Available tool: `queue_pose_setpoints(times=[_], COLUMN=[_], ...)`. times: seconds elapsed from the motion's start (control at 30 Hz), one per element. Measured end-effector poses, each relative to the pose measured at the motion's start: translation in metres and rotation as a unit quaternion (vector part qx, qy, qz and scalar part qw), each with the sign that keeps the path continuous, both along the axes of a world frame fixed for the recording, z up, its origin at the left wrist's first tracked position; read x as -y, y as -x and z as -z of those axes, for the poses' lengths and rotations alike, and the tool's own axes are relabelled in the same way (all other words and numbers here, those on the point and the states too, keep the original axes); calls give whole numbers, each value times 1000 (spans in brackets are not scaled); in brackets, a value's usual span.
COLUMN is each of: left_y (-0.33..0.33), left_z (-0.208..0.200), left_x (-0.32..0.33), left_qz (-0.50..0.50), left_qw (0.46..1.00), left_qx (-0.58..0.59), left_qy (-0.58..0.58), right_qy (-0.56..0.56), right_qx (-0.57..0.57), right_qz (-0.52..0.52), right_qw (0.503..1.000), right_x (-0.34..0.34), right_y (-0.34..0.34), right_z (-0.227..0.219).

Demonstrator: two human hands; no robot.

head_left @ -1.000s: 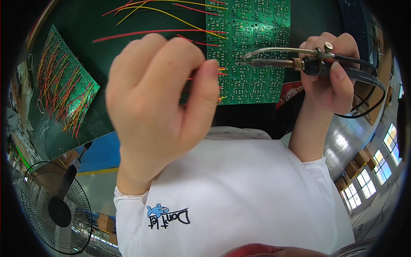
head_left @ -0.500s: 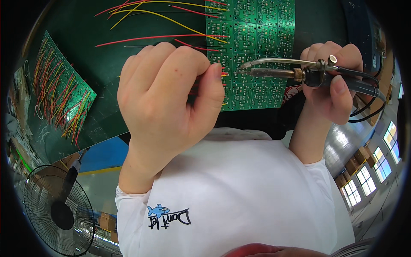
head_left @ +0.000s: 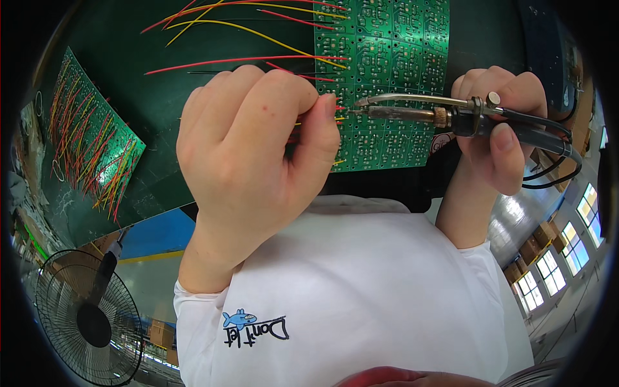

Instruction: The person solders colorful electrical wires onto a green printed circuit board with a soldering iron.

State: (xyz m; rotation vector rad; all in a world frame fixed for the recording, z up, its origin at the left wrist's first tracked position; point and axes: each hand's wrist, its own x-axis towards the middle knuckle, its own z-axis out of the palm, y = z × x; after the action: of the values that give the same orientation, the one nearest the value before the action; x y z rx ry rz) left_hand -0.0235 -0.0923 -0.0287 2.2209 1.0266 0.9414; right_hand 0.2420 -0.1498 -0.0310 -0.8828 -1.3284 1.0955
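My left hand is closed in a pinch at the left edge of a green circuit board panel. A short end of red wire shows at its thumb tip; the rest is hidden behind the fingers. My right hand grips a soldering iron with a curved metal feed tube clamped along it. The iron's tip points left, at the board beside the wire end. Several red, yellow and black wires stick out leftward from the board's upper part, among them a long yellow wire.
Another green board, thick with red and yellow wires, lies on the dark green table at the left. Black cables trail from the iron at the right. A black fan stands at lower left.
The iron's tip has moved left, closer to my left fingertips. The board has shifted slightly right and down in the picture. My left hand keeps its pinch almost in place.
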Motion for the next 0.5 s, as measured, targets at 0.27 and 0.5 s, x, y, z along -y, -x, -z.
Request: queue_pose_setpoints(times=[0.27, 0.5], left_y=[-4, -18], left_z=[-1, -3], left_x=[-1, 7], left_qz=[12, 10], left_qw=[1000, 1000], left_qx=[-13, -2], left_qy=[4, 14], right_qy=[0, 2], right_qx=[2, 1], right_qz=[18, 19], right_qw=[1000, 1000], right_x=[2, 7], right_y=[-2, -16], right_z=[1, -1])
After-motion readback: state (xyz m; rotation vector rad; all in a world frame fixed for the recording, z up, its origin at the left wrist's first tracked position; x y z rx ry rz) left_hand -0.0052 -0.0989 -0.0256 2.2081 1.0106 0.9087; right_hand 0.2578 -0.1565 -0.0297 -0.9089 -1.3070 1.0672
